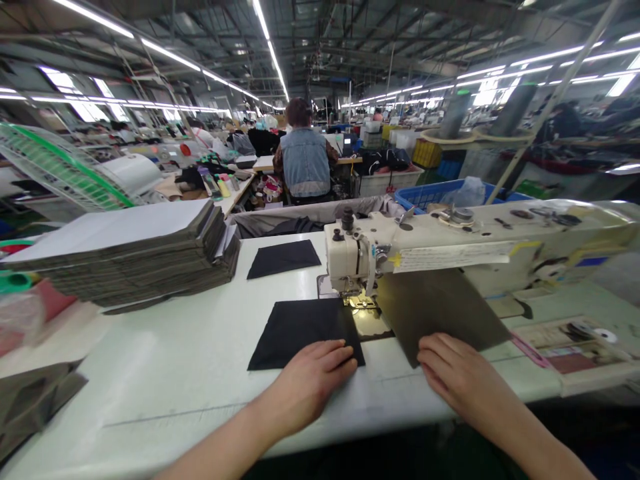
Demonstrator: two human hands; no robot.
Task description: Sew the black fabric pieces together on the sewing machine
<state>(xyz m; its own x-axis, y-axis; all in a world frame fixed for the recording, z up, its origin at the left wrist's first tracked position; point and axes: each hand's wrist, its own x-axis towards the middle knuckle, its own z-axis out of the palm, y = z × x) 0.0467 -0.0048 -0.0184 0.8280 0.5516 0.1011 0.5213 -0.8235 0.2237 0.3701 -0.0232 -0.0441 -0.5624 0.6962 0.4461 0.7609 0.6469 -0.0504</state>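
Observation:
My left hand (310, 380) lies flat, fingers together, on the near right corner of a black fabric piece (300, 330) on the white table (190, 373). My right hand (457, 373) rests with fingers curled on the near edge of a grey-brown stiff sheet (440, 310) lying under the arm of the cream sewing machine (450, 250). The black piece's far right corner reaches the presser foot (357, 297) and shiny needle plate. A second black fabric piece (284, 258) lies farther back on the table.
A tall stack of grey sheets topped in white (135, 257) fills the table's left. More grey pieces (30, 400) sit at the near left. A tray with small parts (575, 343) is at right. A person in a denim vest (304, 160) sits ahead, back turned.

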